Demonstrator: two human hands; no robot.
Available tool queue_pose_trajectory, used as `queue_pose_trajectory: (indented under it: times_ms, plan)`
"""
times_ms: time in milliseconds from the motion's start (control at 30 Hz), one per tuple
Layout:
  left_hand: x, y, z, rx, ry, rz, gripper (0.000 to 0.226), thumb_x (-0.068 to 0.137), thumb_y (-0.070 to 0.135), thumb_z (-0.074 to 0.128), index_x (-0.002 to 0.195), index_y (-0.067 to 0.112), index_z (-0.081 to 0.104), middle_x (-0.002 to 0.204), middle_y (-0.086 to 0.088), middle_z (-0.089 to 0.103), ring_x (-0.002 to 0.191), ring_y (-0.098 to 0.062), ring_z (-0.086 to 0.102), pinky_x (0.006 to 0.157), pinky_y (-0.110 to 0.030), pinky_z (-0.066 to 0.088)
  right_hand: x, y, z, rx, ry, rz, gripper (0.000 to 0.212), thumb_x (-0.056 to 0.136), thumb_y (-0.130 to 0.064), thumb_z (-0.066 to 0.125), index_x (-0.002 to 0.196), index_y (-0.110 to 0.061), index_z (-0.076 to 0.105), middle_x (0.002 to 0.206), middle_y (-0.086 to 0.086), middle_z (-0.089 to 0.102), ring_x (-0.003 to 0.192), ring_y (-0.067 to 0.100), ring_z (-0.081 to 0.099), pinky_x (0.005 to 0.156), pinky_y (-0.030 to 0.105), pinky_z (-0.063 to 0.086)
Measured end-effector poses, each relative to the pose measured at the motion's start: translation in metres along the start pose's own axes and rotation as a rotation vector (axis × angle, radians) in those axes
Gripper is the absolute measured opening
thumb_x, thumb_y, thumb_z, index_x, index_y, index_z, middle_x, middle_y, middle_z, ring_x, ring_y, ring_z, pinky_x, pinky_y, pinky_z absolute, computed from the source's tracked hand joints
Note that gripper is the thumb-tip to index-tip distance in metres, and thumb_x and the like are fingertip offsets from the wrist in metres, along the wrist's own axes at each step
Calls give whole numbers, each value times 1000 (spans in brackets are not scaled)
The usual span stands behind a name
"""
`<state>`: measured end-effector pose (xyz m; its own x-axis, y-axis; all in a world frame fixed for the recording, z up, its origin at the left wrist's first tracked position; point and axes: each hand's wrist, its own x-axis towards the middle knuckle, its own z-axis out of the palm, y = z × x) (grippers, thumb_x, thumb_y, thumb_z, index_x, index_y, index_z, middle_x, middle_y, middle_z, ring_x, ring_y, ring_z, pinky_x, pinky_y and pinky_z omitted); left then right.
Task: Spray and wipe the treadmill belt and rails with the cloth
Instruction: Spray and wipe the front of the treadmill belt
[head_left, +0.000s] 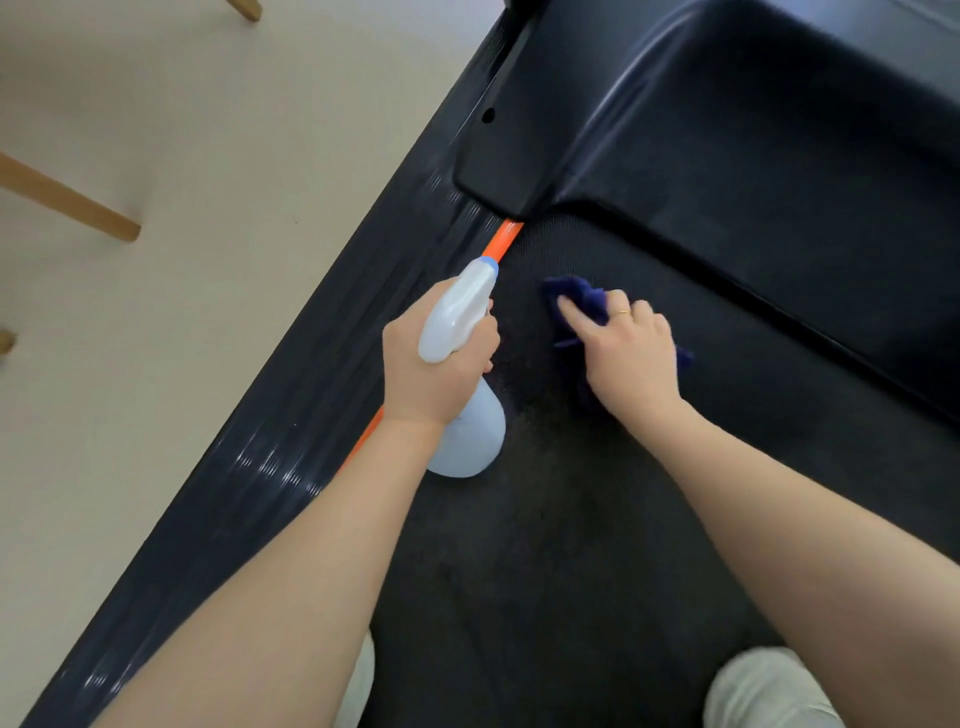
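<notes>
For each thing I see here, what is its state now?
Spray bottle: gripped in left hand, nozzle pointing forward.
Cloth: crumpled, pressed on the belt by right hand.
Side rail: shiny with streaks.

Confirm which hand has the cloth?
The right hand, pressing the blue cloth onto the belt. The left hand grips the spray bottle.

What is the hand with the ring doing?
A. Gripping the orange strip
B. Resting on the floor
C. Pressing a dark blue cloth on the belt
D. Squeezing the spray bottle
C: the right hand presses the cloth onto the treadmill belt.
</notes>
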<state>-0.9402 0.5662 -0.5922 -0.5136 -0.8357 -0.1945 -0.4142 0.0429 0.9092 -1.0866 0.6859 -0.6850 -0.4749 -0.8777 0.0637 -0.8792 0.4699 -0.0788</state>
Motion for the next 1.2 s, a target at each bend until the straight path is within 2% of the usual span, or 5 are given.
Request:
queue_pose_trajectory:
  times_ms: [300,500,667,867,1200]
  plan:
    - [-3,26,41,35,-111,-145,23,75,16,62,88,-1,65,60,-5,59,47,-5,57,55,-15,44,-85,4,-7,50,-117,-285,59,62,-6,67,118,-24,66,87,17,60,58,29,49,50,34,39]
    - [-19,32,68,62,-261,-142,16,76,20,60,85,10,67,56,-1,60,55,-9,60,65,-25,47,-84,75,-23,-55,-178,349,66,73,0,59,134,-23,51,114,25,53,80,38,50,64,41,38]
    - [-26,37,91,36,-210,-210,16,74,23,61,83,10,63,55,6,56,50,-12,58,65,-28,45,-134,62,-19,2,-225,-254,69,55,-10,76,121,-27,63,103,13,62,73,33,55,56,36,42]
    - [-41,46,124,37,-286,-196,19,78,20,61,84,3,60,58,6,52,50,-9,57,67,-31,45,-129,124,-45,-107,-346,521,67,86,-10,52,144,-38,30,131,13,42,100,34,44,76,40,37]
    - [-57,57,164,147,-431,-150,12,81,18,62,90,10,64,62,4,58,51,-5,58,57,-13,43,-131,166,-41,-27,-250,495,66,75,-2,61,136,-23,48,121,17,50,91,37,48,67,40,38]
